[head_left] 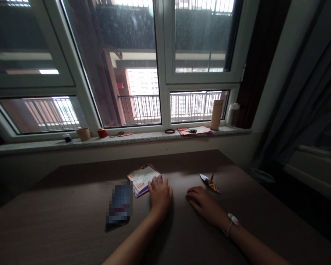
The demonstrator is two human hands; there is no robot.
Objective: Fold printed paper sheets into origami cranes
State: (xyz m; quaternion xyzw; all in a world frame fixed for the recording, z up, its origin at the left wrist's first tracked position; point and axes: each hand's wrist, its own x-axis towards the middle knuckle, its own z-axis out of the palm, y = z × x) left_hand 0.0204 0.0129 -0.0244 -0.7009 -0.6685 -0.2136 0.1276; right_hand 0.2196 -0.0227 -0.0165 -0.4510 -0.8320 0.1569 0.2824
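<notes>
My left hand (160,195) rests with its fingers spread at the right edge of a small stack of printed sheets (142,179). Its fingertips overlap the sheets' corner and grip nothing. To the right, my right hand (202,202) lies low on the brown table (79,195), palm down, fingers stretched toward the left and holding nothing. A band with a pale ornament (233,219) circles the right wrist. Just beyond that hand sits a small folded piece of colourful printed paper (210,183), apart from the fingers.
Left of the sheets lies a dark, pixelated object (120,204). Along the stone windowsill (151,137) stand a tan bottle (216,115), a clear bottle (232,115), a paper cup (83,134) and a red spool (102,133). Scissors (192,130) lie on papers there.
</notes>
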